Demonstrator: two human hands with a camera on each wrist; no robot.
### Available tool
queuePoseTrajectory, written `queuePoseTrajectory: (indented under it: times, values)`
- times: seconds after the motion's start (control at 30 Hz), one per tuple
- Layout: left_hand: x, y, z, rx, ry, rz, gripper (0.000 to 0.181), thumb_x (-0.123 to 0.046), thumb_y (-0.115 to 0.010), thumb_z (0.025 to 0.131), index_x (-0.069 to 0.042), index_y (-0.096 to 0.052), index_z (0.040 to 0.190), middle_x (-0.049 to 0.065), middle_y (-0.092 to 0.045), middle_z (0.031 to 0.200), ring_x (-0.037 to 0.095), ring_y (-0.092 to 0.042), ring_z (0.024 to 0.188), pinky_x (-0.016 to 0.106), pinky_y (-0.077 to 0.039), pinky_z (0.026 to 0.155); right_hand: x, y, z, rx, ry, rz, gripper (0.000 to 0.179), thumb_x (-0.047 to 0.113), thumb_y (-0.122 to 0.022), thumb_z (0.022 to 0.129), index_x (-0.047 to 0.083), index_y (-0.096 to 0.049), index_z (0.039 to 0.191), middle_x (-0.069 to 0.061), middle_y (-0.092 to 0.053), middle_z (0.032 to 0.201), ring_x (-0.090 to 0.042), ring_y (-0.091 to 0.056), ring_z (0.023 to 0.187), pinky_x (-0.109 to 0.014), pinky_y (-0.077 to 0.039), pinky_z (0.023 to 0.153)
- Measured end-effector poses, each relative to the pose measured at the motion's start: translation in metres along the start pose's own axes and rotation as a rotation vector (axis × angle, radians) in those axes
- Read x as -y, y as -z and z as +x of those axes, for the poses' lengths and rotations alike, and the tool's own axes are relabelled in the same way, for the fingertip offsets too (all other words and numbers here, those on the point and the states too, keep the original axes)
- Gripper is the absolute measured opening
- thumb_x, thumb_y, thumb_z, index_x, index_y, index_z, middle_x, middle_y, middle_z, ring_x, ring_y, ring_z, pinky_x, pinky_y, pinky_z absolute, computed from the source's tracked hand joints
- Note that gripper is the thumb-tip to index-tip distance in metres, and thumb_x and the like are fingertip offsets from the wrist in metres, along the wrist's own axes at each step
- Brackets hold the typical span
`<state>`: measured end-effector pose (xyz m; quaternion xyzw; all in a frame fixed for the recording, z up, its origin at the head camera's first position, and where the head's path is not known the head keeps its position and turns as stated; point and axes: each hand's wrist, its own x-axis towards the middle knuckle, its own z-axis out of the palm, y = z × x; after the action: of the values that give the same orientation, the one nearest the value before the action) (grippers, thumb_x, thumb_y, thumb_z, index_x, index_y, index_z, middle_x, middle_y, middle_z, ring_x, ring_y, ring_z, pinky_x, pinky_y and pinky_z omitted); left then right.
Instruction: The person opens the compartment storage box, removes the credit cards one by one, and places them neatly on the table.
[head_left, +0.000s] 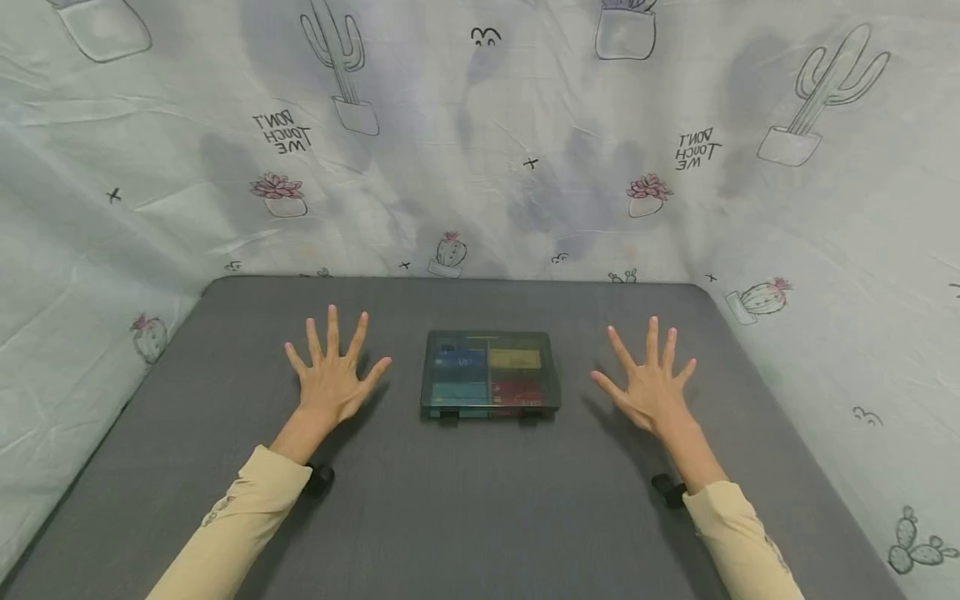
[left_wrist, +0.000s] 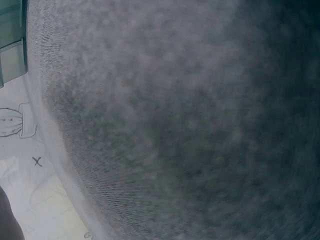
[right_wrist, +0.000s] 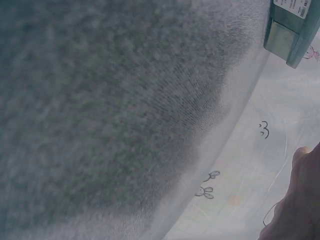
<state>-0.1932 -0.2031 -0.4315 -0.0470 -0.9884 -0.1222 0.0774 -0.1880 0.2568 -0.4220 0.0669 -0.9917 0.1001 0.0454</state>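
Observation:
A flat plastic case [head_left: 491, 375] with a see-through dark lid lies closed on the grey table. Blue, yellow, teal and red blocks of colour show through its lid, and two dark latches face the near side. To its left my left hand [head_left: 330, 385] is spread palm down with straight fingers, holding nothing. My right hand [head_left: 651, 390] is spread in the same way to the right of the case. Both hands are apart from it. The case's edge [left_wrist: 12, 45] shows at the upper left in the left wrist view, and a labelled corner [right_wrist: 290, 30] in the right wrist view.
The grey table [head_left: 480, 517] has rounded far corners. Behind it and along both sides hangs a white cloth [head_left: 420, 192] printed with cacti and lettering. A dark strap-like device [head_left: 321, 478] sits at the left wrist and another [head_left: 667, 490] at the right.

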Motion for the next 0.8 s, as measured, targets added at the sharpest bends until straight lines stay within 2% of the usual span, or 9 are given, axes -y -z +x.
queuePoseTrajectory:
  times: [0.33,0.5,0.67,0.8]
  values:
    - [0.002,0.000,-0.002,0.025,0.019,0.021,0.080,-0.068,-0.030,0.094,-0.031,0.008,0.153,0.008,0.029,0.155,0.039,0.030,0.137,0.072,0.016,0.098,0.002,-0.004,0.005,0.003,0.009,0.006,0.081,0.069,-0.040,0.091,0.032,-0.009,0.155,-0.022,0.020,0.155,-0.049,0.021,0.137,-0.082,0.004,0.092]
    - [-0.001,0.000,-0.002,0.033,0.007,0.015,0.080,-0.068,-0.030,0.094,-0.031,0.006,0.154,0.008,0.028,0.155,0.039,0.028,0.138,0.071,0.016,0.099,0.002,-0.003,0.003,0.009,0.007,-0.006,0.081,0.069,-0.040,0.090,0.032,-0.009,0.155,-0.023,0.018,0.155,-0.049,0.021,0.137,-0.082,0.003,0.092]
    - [-0.008,0.001,-0.006,0.047,-0.052,0.002,0.078,-0.067,-0.031,0.094,-0.033,0.008,0.153,0.007,0.028,0.155,0.039,0.025,0.139,0.073,0.013,0.099,0.005,-0.003,0.000,-0.003,0.051,-0.018,0.080,0.068,-0.042,0.090,0.033,-0.011,0.155,-0.023,0.015,0.156,-0.050,0.016,0.138,-0.082,-0.001,0.092]
    - [-0.015,0.003,-0.011,0.027,-0.149,-0.006,0.077,-0.064,-0.036,0.095,-0.034,0.004,0.154,0.008,0.022,0.157,0.038,0.022,0.141,0.073,0.005,0.102,0.010,-0.003,-0.004,-0.014,0.118,-0.026,0.078,0.066,-0.045,0.090,0.033,-0.014,0.154,-0.021,0.011,0.158,-0.049,0.011,0.140,-0.081,-0.005,0.095]
